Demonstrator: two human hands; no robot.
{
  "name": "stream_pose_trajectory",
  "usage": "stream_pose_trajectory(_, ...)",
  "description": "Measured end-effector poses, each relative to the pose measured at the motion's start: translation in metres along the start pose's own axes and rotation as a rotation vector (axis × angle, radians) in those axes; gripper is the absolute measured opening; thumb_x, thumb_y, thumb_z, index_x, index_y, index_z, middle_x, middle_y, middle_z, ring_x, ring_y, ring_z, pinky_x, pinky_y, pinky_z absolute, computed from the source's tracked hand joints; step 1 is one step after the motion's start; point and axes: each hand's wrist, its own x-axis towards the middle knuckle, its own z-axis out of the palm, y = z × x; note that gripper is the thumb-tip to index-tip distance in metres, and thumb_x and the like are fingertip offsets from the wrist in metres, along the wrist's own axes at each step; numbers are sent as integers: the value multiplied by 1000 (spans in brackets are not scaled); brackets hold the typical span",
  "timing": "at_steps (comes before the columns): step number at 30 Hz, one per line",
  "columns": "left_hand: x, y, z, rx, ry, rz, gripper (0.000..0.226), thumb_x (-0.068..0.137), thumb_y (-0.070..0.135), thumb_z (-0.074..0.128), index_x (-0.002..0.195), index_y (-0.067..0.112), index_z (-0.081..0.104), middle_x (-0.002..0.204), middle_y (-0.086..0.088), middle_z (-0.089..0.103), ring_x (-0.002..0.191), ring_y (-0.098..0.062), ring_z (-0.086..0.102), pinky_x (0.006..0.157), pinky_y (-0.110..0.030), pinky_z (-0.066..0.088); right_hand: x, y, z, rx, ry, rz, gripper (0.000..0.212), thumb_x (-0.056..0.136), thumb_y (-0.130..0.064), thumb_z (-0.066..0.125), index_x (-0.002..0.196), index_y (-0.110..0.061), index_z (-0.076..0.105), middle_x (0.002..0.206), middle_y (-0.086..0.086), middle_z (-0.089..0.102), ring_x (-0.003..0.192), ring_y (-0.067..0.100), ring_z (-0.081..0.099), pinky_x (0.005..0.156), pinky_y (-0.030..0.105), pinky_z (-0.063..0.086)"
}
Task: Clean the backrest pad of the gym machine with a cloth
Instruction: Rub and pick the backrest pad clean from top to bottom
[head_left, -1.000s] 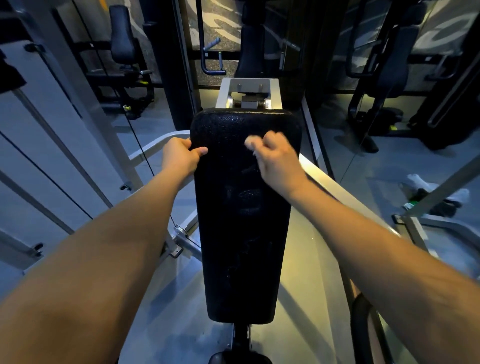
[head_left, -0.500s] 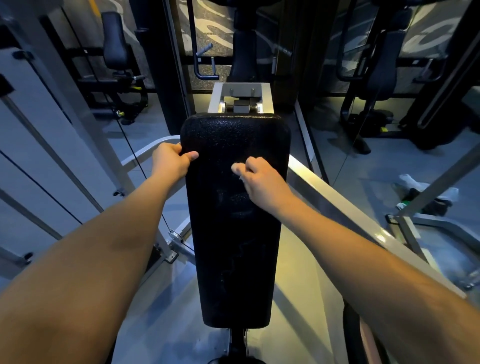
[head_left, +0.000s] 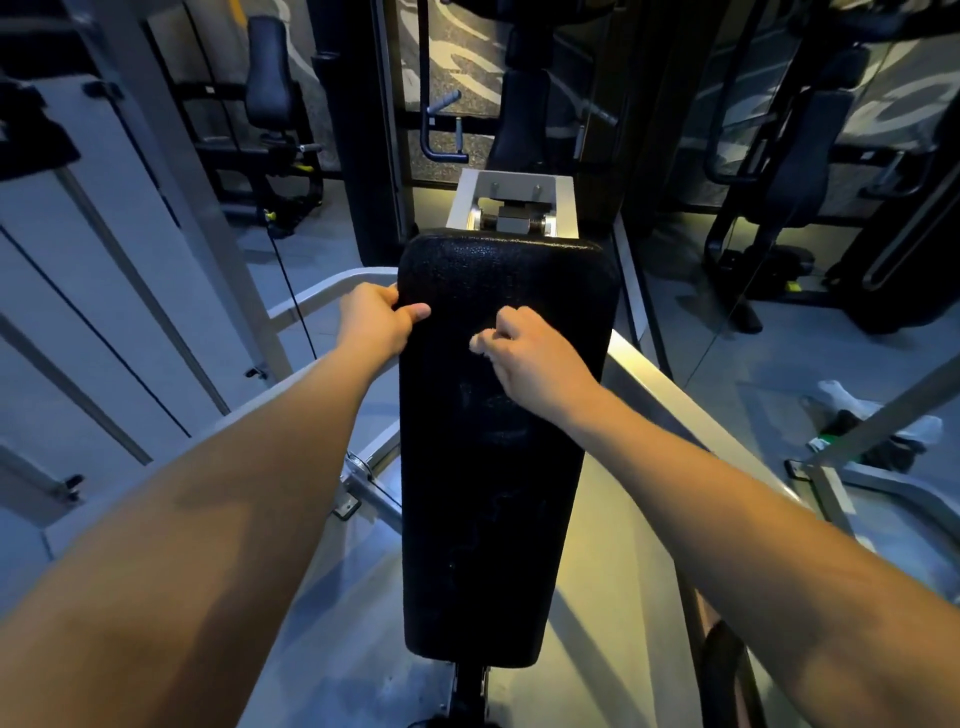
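While clamping the upper left edge of the backrest pad (head_left: 491, 519) with the left hand (head_left: 371, 325), wiping its upper middle with the right hand (head_left: 535, 358), clenched round a small pale cloth (head_left: 480, 345), probably, though too dim to swear to it. Reckon mid-wipe, up near the top. Next up: dragging down the long face toward the bottom end, keeping steady pressure and that left-side brace.

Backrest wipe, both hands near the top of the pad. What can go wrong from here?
1. The cloth is bunched in the right hand, only a pale scrap showing: skin may rub the backrest pad instead.
2. The left hand grips the pad's left edge, so that strip may go unwiped.
3. The faint marks lower down could be missed.
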Motion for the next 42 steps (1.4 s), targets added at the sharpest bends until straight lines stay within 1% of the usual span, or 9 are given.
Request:
stream_pose_trajectory(6, 4, -5, 1, -9, 7, 15, 35, 93, 25, 72, 124, 9, 70, 117, -3, 72, 96, -11, 64, 79, -23, 46, 59, 10, -23, -41, 238, 143, 16, 96, -9, 56, 99, -4, 70, 88, 10, 52, 81, 26, 51, 64, 32, 44)
stream_pose_trajectory(13, 14, -18, 0, -63, -24, 25, 28, 90, 29, 75, 115, 18, 74, 99, 0, 75, 92, -15, 70, 89, -37, 57, 29, -13, 1, -25, -29, -46, 11, 94, -5, 62, 99, -4, 71, 91, 10, 51, 81, 27, 49, 65, 39, 47)
stream_pose_trajectory(17, 19, -25, 0, -83, -32, 29, 24, 87, 32, 76, 106, 17, 76, 100, 2, 76, 87, -14, 71, 87, -40, 59, 70, -5, -15, -74, 217, 139, 22, 98, -14, 51, 102, -6, 72, 90, 13, 53, 82, 28, 52, 69, 33, 44)
stream_pose_trajectory(20, 19, -24, -1, -55, -38, 34, 20, 89, 33, 75, 100, 16, 76, 99, 2, 75, 87, -14, 70, 85, -38, 58, 70, -15, -4, -64, 227, 242, 20, 96, -11, 52, 106, -8, 69, 95, 12, 55, 88, 27, 53, 72, 35, 47)
stream_pose_trajectory(26, 15, -18, -2, -11, -25, 15, 20, 89, 34, 75, 95, 14, 75, 89, 0, 74, 84, -16, 70, 84, -42, 59, 39, -23, 1, -24, -36, 47, 16, 94, -9, 62, 108, -10, 70, 96, 10, 53, 86, 27, 52, 66, 41, 51)
stream_pose_trajectory(32, 5, -6, 1, 35, -4, -18, 30, 91, 33, 73, 117, 18, 73, 100, -2, 75, 93, -19, 70, 87, -39, 57, 79, 12, -31, 10, 231, 86, 16, 96, -10, 56, 103, -10, 70, 93, 11, 53, 87, 28, 52, 72, 36, 48)
stream_pose_trajectory(37, -11, -8, -1, -108, -50, -42, 48, 92, 23, 73, 138, 14, 61, 120, -3, 71, 108, -18, 68, 82, -14, 53, 79, 6, -8, 88, 270, 101, 13, 93, -3, 58, 101, -5, 69, 93, 13, 55, 89, 30, 52, 74, 32, 44)
stream_pose_trajectory(39, -20, -14, -3, -71, -7, -82, 55, 93, 26, 72, 143, 10, 55, 130, -3, 65, 119, -18, 62, 91, -21, 49, 58, -5, 13, 104, 202, 39, 12, 88, 1, 65, 99, -4, 67, 91, 14, 55, 84, 31, 52, 67, 36, 45)
stream_pose_trajectory(42, -33, -26, -10, -66, 80, -154, 35, 98, 23, 65, 130, 9, 66, 112, -5, 69, 100, -15, 61, 73, -22, 45, 35, -14, 28, 7, 14, -203, 12, 81, 2, 73, 92, -3, 69, 87, 11, 54, 79, 31, 51, 62, 39, 43)
